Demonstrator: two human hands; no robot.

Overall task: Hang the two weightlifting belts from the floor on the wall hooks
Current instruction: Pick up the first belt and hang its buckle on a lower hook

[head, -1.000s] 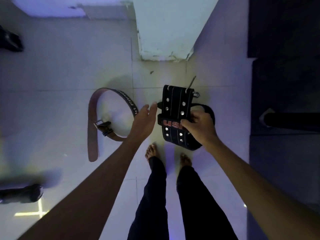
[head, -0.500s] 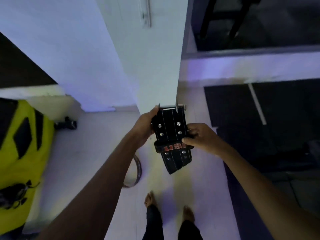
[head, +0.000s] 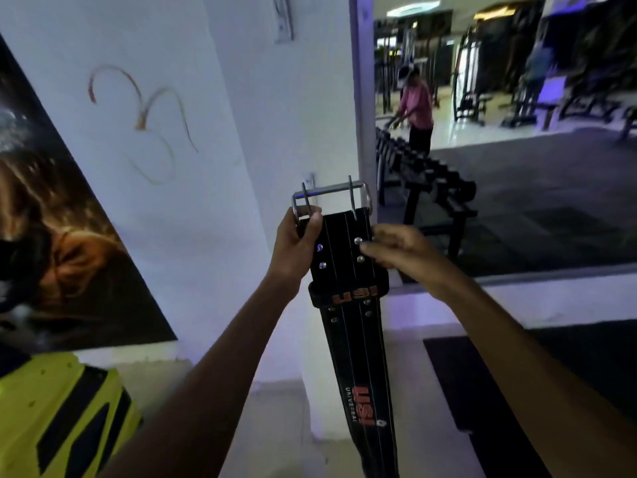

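Note:
A black weightlifting belt with red lettering hangs lengthwise in front of me, its steel two-prong buckle at the top. My left hand grips the belt's upper left edge by the buckle. Fingers of my right hand pinch its right edge by the rivets. The buckle is level with a small wall hook on the white pillar, just in front of it. A second metal hook plate sits higher on the same pillar. The brown belt is out of view.
A dark poster covers the wall at left, above a yellow and black object. Right of the pillar, a large mirror reflects a dumbbell rack and a person in pink. A dark floor mat lies at right.
The black belt has risen from near the floor to hook height and now hangs unrolled. My view has tilted up from the floor to the pillar. My left hand has taken hold by the buckle.

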